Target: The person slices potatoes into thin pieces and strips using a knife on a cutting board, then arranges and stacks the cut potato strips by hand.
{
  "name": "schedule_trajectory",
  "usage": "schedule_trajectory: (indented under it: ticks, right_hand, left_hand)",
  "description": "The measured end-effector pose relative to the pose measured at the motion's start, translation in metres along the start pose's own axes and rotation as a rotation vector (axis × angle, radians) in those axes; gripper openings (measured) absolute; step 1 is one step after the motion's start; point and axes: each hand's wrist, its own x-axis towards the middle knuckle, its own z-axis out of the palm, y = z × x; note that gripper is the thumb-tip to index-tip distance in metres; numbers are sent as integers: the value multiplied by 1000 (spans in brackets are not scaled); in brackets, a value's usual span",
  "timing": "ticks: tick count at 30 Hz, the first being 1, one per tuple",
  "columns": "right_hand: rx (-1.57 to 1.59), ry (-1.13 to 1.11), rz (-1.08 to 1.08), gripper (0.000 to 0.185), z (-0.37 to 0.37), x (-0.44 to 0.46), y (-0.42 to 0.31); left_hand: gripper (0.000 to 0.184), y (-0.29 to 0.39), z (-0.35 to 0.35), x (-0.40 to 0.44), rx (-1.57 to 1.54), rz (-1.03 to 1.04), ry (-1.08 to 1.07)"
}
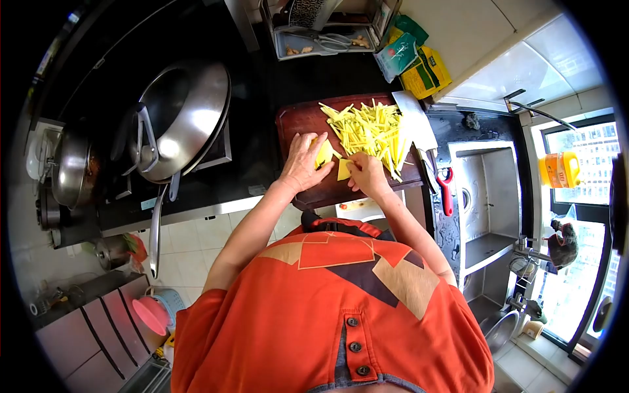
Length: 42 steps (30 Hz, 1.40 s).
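Note:
My left hand (306, 164) is curved around a stack of yellow potato slices (324, 153) on the left part of the dark red cutting board (297, 118). Close beside it, my right hand (368, 175) pinches one thin potato slice (343, 169) near the board's front edge. A large heap of potato strips (370, 128) covers the board's right half. Along the right edge lies a cleaver (414, 121), its broad blade next to the strips. Neither hand touches it.
A red-handled tool (447, 193) lies right of the board, before the metal sink (498, 190). Left is a stove with a lidded wok (190, 124), its long handle (157, 229) jutting over the counter edge. Behind stand a rack tray (282, 46) with scissors and food packets (426, 72).

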Motion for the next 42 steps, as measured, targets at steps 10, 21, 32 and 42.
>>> schedule_trajectory:
  ticks: [10,21,32,42]
  right_hand:
    - [24,10,-53,22,5,2,4]
    - [90,55,-68,19,9,5,0]
    - [-42,120,-302,19,41,39,-2]
    - [-325,149,-433,24,13,28,-1]
  left_hand:
    - [49,9,10,10,-24,-87,111]
    - [32,-6,5,-2,-376,-115,233]
    - [37,8,7,-2,15,-147,258]
    - [40,16,3,-2,168,-139,137]
